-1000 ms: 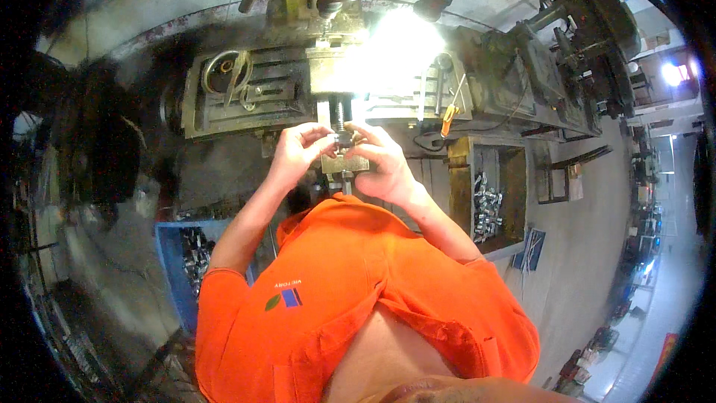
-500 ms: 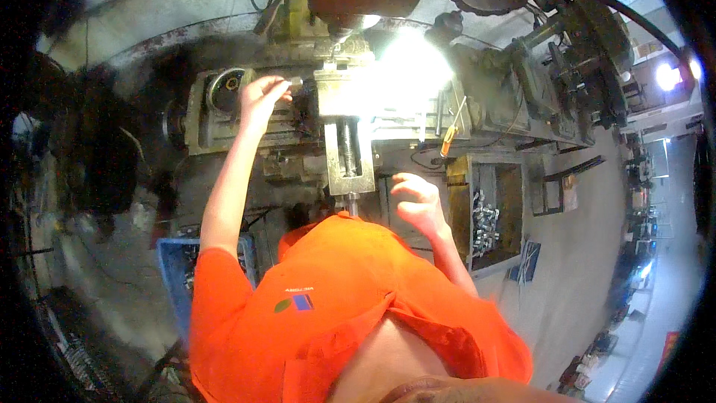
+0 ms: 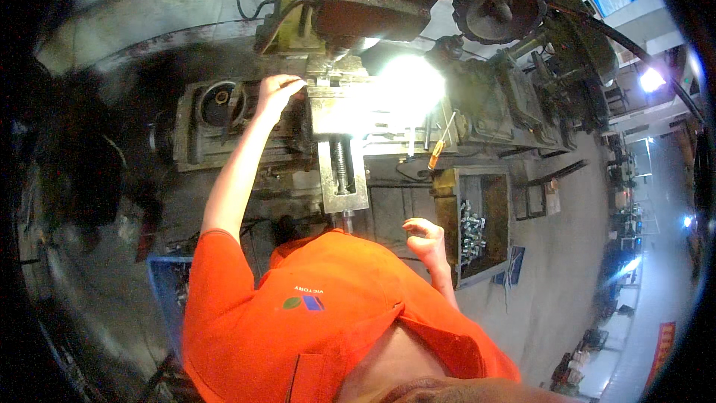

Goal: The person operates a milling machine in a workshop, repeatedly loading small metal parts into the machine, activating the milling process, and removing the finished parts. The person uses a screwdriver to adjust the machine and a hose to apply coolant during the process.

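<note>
Workshop floor surrounded a milling machine [image 3: 418,0] under a bright lamp [image 3: 406,82]. Left hand [image 3: 277,91] reached up to the vise [image 3: 339,116], fingers curled on its top left edge; whether they gripped anything could not be told. Right hand [image 3: 426,239] hung loosely half open and empty near the vise screw [image 3: 341,168]. A screwdriver [image 3: 440,145] lay right of the vise.

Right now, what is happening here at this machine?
A person in an orange shirt stands at a milling machine. The left hand reaches up to the machine table, beside the vise; what it touches is too blurred to tell. The right hand hangs free near the vise's screw end, holding nothing. A bright lamp lights the table, an orange-handled screwdriver lies there, and a bin of metal parts stands to the right.
</note>
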A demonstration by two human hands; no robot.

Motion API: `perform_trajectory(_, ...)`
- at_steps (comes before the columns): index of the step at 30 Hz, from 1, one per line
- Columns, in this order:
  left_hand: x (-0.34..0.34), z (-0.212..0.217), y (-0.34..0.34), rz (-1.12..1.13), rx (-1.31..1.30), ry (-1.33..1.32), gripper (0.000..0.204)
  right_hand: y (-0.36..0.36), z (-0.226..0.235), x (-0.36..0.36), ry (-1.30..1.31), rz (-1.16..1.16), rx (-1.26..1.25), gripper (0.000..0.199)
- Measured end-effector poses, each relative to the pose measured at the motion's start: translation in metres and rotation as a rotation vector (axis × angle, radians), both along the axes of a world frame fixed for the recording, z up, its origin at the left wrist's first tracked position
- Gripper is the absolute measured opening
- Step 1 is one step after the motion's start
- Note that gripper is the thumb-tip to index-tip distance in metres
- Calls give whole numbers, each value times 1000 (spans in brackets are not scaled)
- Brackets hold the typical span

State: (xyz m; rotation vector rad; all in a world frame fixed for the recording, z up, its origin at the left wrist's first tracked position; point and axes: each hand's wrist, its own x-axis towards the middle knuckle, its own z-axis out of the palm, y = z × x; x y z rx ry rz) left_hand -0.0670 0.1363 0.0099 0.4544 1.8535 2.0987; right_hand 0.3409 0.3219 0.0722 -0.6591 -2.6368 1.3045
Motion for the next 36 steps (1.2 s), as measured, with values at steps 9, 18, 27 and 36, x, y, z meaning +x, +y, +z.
perform_trajectory(9, -1, -6, 4, -11, 91, -62, 18, -4, -5, 6, -83, 20, 2, 29)
perform_trajectory(18, -15, -13, -1, -93, -71, 25, 19, -2, -9, 14, -153, -12, -20, 30)
perform_trajectory(27, -14, -8, 13, -62, -129, 6, 15, -1, -8, 13, -215, -15, 1, 30)
perform_trajectory(36, -5, -11, 16, 34, -148, -153, 23, 4, -13, 11, -185, 28, 39, 34)
